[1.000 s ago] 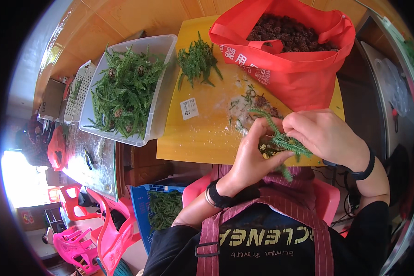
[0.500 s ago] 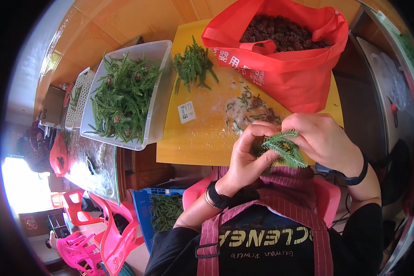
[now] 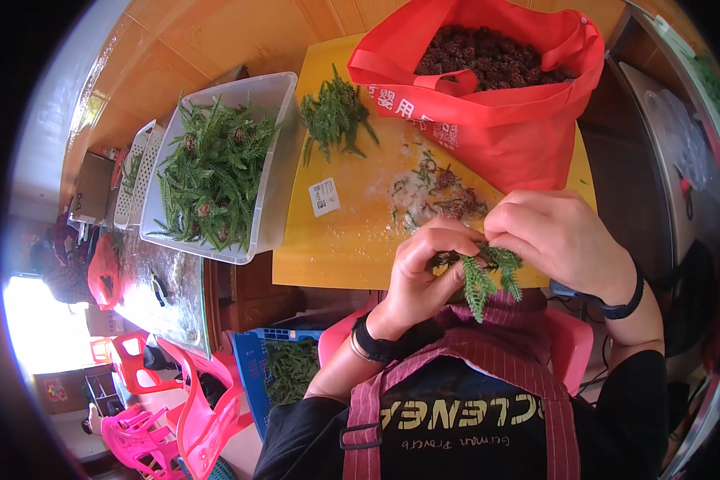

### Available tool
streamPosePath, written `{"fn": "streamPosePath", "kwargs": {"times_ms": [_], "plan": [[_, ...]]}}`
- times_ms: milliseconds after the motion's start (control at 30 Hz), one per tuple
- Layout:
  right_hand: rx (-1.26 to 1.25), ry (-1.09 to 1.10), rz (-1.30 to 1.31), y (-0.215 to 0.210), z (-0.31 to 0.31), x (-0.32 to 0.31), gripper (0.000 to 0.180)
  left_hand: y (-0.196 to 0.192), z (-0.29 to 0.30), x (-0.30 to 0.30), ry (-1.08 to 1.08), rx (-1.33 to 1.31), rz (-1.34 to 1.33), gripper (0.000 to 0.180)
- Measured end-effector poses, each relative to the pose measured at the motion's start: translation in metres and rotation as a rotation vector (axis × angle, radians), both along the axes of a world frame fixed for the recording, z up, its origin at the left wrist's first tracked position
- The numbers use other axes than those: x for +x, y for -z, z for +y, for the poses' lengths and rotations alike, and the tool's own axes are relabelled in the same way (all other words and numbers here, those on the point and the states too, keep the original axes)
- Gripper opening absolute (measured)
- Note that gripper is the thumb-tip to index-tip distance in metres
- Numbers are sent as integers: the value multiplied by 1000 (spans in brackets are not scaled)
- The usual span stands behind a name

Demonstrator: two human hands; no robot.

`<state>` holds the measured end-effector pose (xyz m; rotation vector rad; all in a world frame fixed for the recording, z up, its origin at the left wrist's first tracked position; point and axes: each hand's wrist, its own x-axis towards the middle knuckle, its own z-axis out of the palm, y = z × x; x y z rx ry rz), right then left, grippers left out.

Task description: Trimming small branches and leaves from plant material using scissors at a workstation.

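Off to the left a clear tub (image 3: 272, 200) of green sprigs sits on the worktop (image 3: 336, 248). Nearer the body, the left hand (image 3: 424, 268) pinches the base of a small bunch of green sprigs (image 3: 482, 276), which hangs tips downward toward the apron. The right hand (image 3: 560, 240) closes on the same bunch from above, touching the left. A red bag (image 3: 496, 120) stands behind.

sprig stem: hidden between left hand (image 3: 422, 268) and right hand (image 3: 560, 240), only green sprig (image 3: 482, 278) tips show | red bag (image 3: 488, 104): top cut by frame edge | blue crate (image 3: 284, 370): partly under yellow table (image 3: 352, 240) | far-left clutter: too small to tell
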<state>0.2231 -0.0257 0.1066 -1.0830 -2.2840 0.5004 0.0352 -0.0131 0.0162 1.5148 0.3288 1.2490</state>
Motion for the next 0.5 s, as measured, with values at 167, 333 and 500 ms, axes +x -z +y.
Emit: {"fn": "streamPosePath", "kwargs": {"times_ms": [167, 333, 500], "plan": [[151, -20, -26, -2, 3, -3, 17, -11, 1, -6, -126, 197, 192, 28], [158, -93, -56, -2, 6, -2, 19, -17, -3, -11, -163, 256, 290, 30], [86, -116, -6, -2, 12, 0, 19, -13, -5, -11, -94, 116, 200, 23]]}}
